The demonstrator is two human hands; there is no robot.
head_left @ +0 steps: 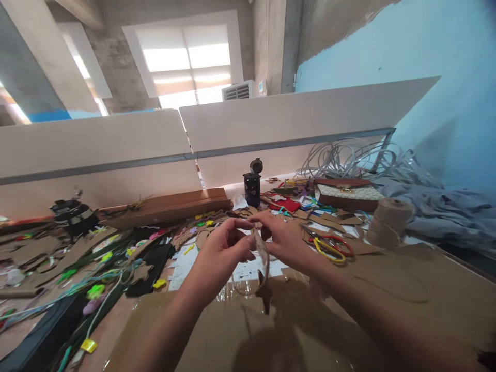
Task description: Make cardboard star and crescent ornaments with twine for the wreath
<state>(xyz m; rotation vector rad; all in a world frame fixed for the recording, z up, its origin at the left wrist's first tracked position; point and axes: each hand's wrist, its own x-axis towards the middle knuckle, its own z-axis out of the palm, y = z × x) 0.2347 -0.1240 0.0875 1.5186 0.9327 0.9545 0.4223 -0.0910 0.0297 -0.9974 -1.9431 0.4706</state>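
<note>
My left hand and my right hand meet above the cardboard-covered work surface, fingers bent and tips close together. Between them hangs a narrow pale curved strip, pinched near its top; its exact material is unclear. A brown star-shaped piece dangles at the lower end, and a thin loop of cord shows beside it. Both hands are closed at the fingertips. Scissors with red and yellow handles lie just right of my right hand. White paper lies beneath and behind the hands.
A twine spool stands at right, near a brown-and-cream handbag and coiled white strips. A dark open-lidded bottle stands behind the hands. Cardboard scraps, cords and colourful pieces clutter the left, beside a long cardboard tray.
</note>
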